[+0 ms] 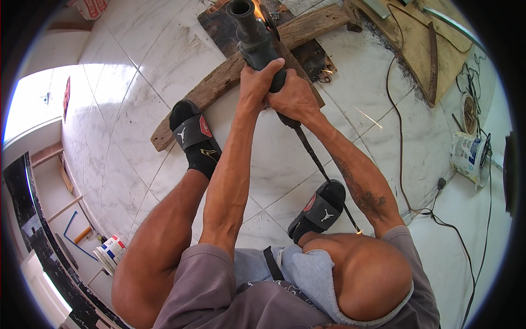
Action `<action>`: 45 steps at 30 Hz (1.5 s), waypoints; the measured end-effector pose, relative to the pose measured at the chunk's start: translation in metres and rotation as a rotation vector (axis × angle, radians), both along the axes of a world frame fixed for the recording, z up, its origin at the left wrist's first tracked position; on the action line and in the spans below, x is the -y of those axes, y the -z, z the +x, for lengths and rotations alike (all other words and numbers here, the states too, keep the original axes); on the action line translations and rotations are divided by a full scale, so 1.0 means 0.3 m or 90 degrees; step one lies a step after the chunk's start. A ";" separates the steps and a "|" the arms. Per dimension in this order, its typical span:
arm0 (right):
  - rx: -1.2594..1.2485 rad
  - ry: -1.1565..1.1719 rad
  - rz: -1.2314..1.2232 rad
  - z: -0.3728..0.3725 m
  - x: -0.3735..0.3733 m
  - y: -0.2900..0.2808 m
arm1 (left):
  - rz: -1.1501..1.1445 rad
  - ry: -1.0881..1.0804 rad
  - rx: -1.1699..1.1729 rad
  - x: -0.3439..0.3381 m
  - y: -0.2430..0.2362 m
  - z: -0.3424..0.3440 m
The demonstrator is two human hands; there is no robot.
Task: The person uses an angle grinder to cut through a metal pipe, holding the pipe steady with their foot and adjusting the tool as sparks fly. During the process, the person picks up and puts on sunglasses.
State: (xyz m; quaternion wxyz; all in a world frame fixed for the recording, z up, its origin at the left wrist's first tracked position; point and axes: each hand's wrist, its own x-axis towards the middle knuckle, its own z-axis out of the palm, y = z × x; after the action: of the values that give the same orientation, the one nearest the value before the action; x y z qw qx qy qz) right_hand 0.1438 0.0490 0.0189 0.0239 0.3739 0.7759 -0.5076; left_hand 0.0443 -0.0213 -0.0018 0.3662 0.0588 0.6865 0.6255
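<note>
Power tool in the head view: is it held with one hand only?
No, the left hand and right hand both grip the power tool.

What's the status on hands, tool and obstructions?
Left hand and right hand gripping grinder. Sparks at its far end. Cord hangs by right sandal, possible snag.

Place: apparently a makeshift workshop, indoors.
Floor (137, 142): pale veined tiles below the fingers (273, 67), gritty dark dust to their right.
Power tool (258, 54): corded, gripped in the fingers, orange sparks (258, 9) just beyond them.
Timber: rough beam (205, 90) just past the fingers, stained board (408, 63) farther right.
Cable (400, 142): trailing right of the fingers.
Buckets: white one (466, 156) far right of the fingers, another (114, 249) well to their left.
</note>
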 end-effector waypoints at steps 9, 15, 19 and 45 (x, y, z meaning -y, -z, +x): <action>-0.008 0.001 -0.013 0.004 0.008 -0.006 | 0.001 -0.005 0.008 0.009 -0.001 0.005; -0.003 0.005 -0.023 0.014 0.005 -0.005 | 0.014 -0.002 0.000 0.008 0.008 0.013; -0.013 0.004 -0.022 0.021 0.006 -0.007 | 0.010 -0.006 0.005 0.006 0.000 0.024; -0.021 0.012 -0.014 0.051 0.024 -0.008 | 0.027 -0.009 -0.001 0.016 0.021 0.048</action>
State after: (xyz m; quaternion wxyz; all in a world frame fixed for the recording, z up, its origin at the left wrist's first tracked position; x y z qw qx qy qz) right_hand 0.1592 0.0419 0.0212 0.0103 0.3729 0.7670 -0.5220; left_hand 0.0587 -0.0261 -0.0080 0.3598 0.0623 0.6736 0.6426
